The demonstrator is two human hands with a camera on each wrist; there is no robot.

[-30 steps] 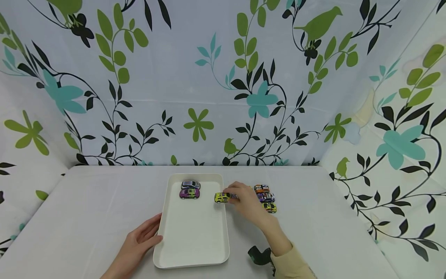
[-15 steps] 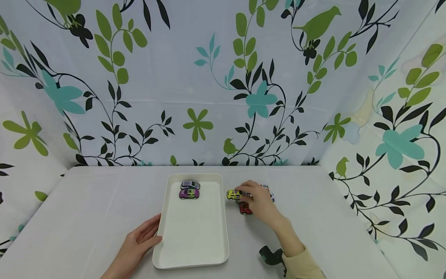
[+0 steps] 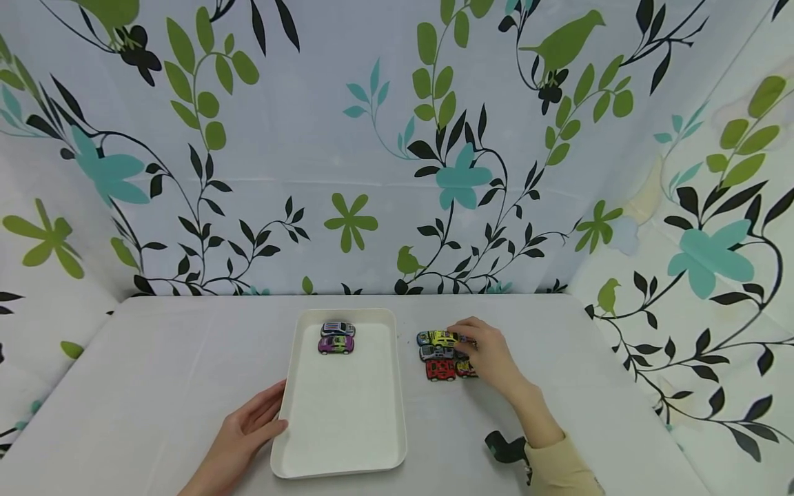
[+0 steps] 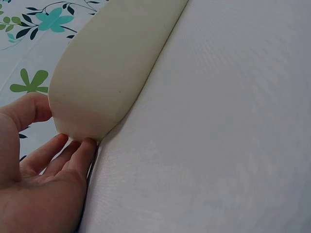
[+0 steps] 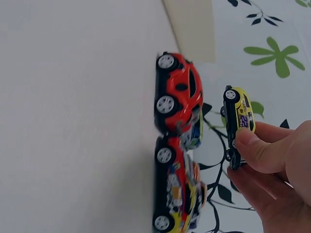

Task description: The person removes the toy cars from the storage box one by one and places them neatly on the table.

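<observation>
My right hand pinches a yellow toy car between thumb and fingers, held above a group of toy cars. In the right wrist view, a red toy car and a red-and-yellow toy car stand end to end beside it. The head view shows a grey toy car in the group; my hand hides some of the rest. My left hand holds the left edge of the white tray, thumb at the rim and fingers against its outer side. A purple toy car and a silver toy car stand in the tray.
A black strap-like piece hangs by the right sleeve. The white table ends against a patterned cloth at the back.
My right hand has moved rightward with the yellow toy car, from over the tray's right rim to above the grouped cars. My left hand stays on the tray.
</observation>
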